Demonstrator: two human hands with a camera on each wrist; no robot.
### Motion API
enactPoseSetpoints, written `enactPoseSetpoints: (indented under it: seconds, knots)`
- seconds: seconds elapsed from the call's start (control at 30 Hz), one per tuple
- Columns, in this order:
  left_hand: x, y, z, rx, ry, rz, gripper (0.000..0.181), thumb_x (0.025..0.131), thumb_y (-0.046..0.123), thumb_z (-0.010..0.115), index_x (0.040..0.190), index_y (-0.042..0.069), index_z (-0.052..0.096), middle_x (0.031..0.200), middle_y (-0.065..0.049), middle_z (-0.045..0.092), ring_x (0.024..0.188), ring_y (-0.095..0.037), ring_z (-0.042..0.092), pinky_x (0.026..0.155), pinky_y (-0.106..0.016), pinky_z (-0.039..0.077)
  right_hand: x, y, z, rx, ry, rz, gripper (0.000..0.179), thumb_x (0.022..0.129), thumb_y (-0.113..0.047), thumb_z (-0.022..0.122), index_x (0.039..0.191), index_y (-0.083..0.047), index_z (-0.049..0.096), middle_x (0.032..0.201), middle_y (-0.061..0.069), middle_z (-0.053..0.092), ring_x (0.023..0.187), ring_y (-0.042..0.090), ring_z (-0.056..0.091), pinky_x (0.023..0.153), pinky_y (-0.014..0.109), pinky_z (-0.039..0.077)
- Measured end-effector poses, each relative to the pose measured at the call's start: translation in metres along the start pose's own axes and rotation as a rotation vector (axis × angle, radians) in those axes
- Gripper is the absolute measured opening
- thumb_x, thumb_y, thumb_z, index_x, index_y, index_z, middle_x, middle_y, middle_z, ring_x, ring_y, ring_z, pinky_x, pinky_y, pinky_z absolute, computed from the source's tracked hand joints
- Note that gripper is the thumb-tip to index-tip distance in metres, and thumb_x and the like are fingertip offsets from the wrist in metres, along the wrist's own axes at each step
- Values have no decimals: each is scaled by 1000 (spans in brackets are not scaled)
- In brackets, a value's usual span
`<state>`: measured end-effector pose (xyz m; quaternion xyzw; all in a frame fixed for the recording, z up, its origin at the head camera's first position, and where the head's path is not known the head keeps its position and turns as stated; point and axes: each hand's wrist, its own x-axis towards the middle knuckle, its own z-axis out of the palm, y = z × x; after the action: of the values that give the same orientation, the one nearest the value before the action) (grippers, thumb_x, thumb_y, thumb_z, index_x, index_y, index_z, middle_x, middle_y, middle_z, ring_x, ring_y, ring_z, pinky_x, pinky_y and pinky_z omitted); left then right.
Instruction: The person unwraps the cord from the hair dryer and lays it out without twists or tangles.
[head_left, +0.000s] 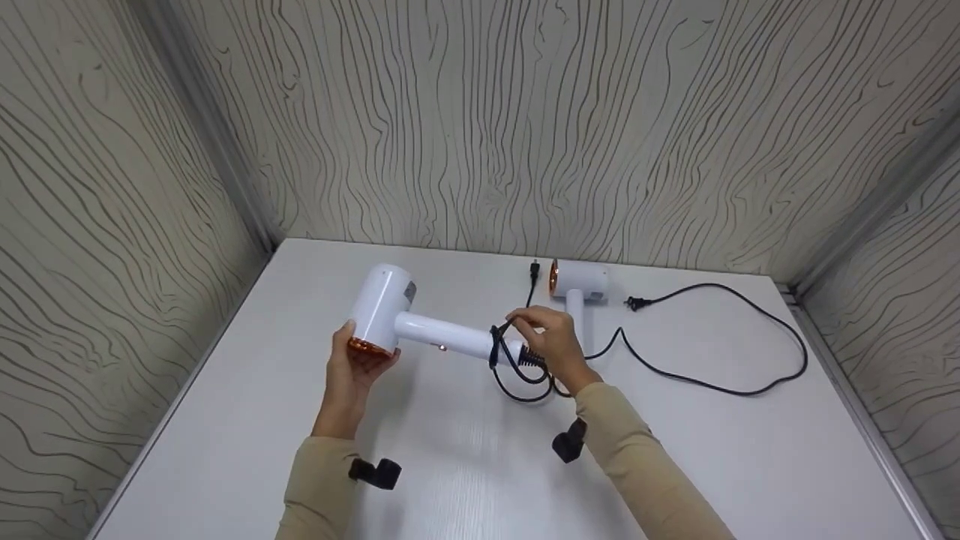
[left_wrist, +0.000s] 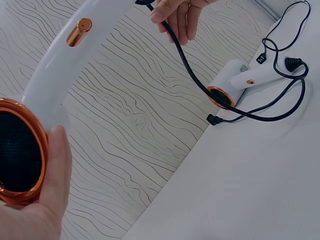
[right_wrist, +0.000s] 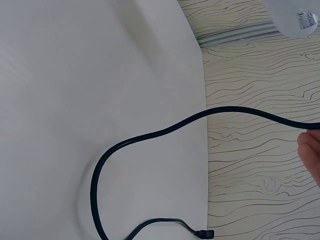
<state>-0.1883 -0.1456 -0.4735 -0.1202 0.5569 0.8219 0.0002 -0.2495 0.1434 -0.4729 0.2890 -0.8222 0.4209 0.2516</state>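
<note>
A white hair dryer [head_left: 465, 339] with a copper-coloured rim is raised above the table, its handle pointing right. My left hand [head_left: 351, 379] grips the head of it, thumb and fingers around the copper rim. A black cord [left_wrist: 187, 65] wraps around the handle near its end and hangs in loops below. With thumb and fingertips, my right hand [head_left: 556, 345] pinches that cord beside the handle end. In the right wrist view the cord curves from the fingers [right_wrist: 311, 155] down over the table. The copper button [left_wrist: 80, 31] on the handle faces the left wrist camera.
A second white hair dryer [head_left: 589, 279] lies at the back of the white table [head_left: 450, 465]. Its handle is partly hidden behind my right hand. One plug [head_left: 534, 268] lies left of it, another plug [head_left: 637, 303] right, on a long looping cord [head_left: 750, 391]. Wood-patterned walls surround the table.
</note>
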Motion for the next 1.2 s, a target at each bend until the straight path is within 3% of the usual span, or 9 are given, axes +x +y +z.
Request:
enactPoseSetpoints:
  seconds: [0.23, 0.47, 0.83, 1.2]
  knots:
    - [1, 0, -2, 8, 42, -22, 63, 97, 55, 33, 144, 12, 27, 120, -6, 52, 98, -13, 62, 87, -24, 58, -3, -1, -6, 7, -6, 74, 11, 86, 2, 64, 91, -1, 73, 88, 11, 75, 80, 23, 70, 73, 26, 60]
    - [3, -1, -2, 9, 83, -39, 66, 96, 57, 35, 145, 12, 27, 126, -8, 48, 98, -12, 61, 89, -24, 58, -5, 2, -6, 18, 15, 70, 11, 84, 5, 67, 92, 1, 73, 87, 12, 75, 80, 24, 70, 72, 24, 60]
    - [4, -4, -6, -42, 169, -52, 73, 95, 61, 37, 149, 14, 22, 137, -9, 40, 111, -17, 54, 99, -29, 54, -6, 4, -5, -7, 67, 30, 15, 81, 9, 68, 93, 2, 73, 85, 14, 75, 77, 25, 71, 70, 23, 60]
    - [5, -4, -7, -91, 196, -55, 74, 94, 63, 39, 150, 18, 20, 141, -7, 37, 120, -20, 51, 107, -33, 47, -11, 7, -5, 15, 61, 30, 18, 78, 11, 69, 93, 2, 74, 86, 14, 75, 77, 27, 71, 70, 24, 60]
